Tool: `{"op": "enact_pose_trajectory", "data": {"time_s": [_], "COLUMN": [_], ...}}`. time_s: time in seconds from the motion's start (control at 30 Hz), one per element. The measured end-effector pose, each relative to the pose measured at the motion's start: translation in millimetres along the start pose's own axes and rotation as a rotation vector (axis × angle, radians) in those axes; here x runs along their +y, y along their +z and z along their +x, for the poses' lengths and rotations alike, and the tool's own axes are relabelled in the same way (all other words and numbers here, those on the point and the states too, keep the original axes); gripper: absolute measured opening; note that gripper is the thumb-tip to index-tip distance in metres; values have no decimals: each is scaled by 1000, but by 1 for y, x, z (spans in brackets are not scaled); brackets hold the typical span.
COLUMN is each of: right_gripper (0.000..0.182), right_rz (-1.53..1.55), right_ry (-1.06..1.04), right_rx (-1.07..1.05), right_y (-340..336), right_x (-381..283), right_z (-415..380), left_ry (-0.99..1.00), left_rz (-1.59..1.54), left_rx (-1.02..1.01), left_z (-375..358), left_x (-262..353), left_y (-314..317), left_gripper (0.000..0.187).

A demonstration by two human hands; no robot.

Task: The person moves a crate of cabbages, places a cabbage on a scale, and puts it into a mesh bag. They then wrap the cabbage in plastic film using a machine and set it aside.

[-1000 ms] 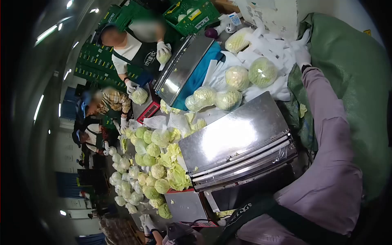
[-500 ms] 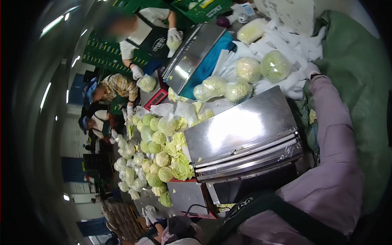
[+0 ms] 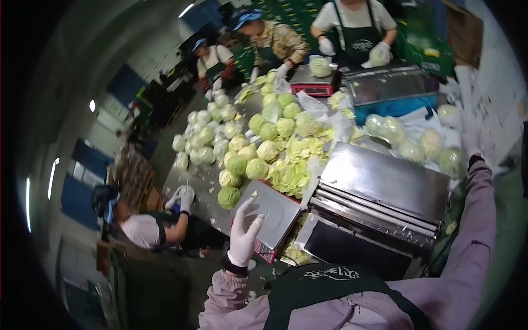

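My left hand [image 3: 246,234], in a white glove, is raised near the front edge of a red-based weighing scale [image 3: 280,212]. Its fingers are spread, with nothing in them. My right hand [image 3: 473,144], also gloved, reaches to the far right among white foam net sleeves [image 3: 467,104]; its fingers are blurred, and what they touch cannot be made out. Close to it lie several film-wrapped cabbages [image 3: 432,144]. Between my arms stands a steel film-wrapping machine [image 3: 390,176]. Unwrapped green cabbages [image 3: 257,168] and loose leaves [image 3: 297,168] lie beyond the scale.
Bagged cabbages [image 3: 203,135] are heaped at the table's left. A co-worker [image 3: 148,225] stands at the left edge; others are across the table, one beside a second scale [image 3: 312,82] and a second wrapping machine [image 3: 390,88]. Green crates [image 3: 423,47] stand behind.
The view has turned, levelled and swung left. My left hand has come into view, raised and open. My right arm still reaches out to the white foam sleeves.
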State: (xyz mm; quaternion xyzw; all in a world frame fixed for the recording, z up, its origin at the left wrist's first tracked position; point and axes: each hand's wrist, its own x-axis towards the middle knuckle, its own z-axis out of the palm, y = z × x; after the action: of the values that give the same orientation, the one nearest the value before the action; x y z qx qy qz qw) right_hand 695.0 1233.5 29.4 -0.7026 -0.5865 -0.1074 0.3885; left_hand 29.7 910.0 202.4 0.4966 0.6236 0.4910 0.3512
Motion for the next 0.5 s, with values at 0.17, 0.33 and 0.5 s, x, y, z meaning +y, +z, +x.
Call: {"op": "enact_pose_trajectory", "data": {"time_s": [0.17, 0.33, 0.5], "right_gripper": [45, 50, 47], "right_rz": [45, -86, 122], "right_ry": [-121, -72, -26], "right_rx": [-187, -367, -285], "right_y": [30, -4, 49], "right_x": [-88, -208, -201], "right_z": [-6, -16, -12], "left_ry": [15, -219, -200], "left_rz": [680, 692, 691], "left_rx": [-99, -33, 58], "left_z": [-49, -87, -95], "left_x": [-68, -105, -139], "left_y": [-85, -147, -195], "left_gripper": [51, 55, 55]}}
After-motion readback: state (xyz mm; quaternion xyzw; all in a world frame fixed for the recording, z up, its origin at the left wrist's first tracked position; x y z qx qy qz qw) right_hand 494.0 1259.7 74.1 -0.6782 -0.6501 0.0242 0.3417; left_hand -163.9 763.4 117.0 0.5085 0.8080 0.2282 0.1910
